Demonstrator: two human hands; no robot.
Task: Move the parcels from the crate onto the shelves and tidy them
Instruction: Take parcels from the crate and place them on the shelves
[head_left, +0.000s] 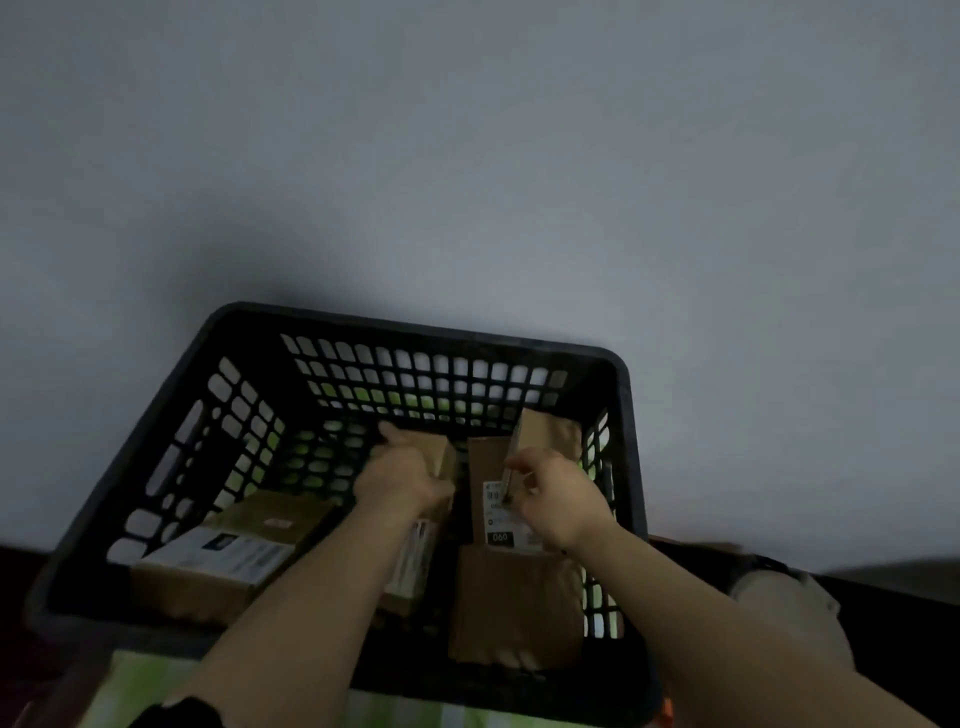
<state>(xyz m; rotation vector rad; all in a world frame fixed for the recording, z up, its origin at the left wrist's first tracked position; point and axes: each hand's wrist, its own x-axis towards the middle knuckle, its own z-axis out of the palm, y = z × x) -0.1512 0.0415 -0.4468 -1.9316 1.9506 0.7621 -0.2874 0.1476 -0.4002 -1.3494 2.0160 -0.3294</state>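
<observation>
One black lattice crate (415, 332) occupies the lower centre of frame. Five brown parcels (514, 603) counted inside it. Left hand (400, 470) grips a small box (441, 456) at centre. Right hand (558, 501) pinches the edge of a thin tilted parcel (545, 434), right of centre. Crate stands on green striped cloth (130, 686) at the lower edge. Grey wall (467, 156) fills the upper frame.

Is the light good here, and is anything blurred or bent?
Head view: dim, the crate inside nearly black. Head view: soft shadow on the wall behind it. Head view: mild blur; the left hand gripping a small parcel and the right hand pinching a flat parcel look soft, the label shows only "060". Head view: wide lens splays the crate sides.
</observation>
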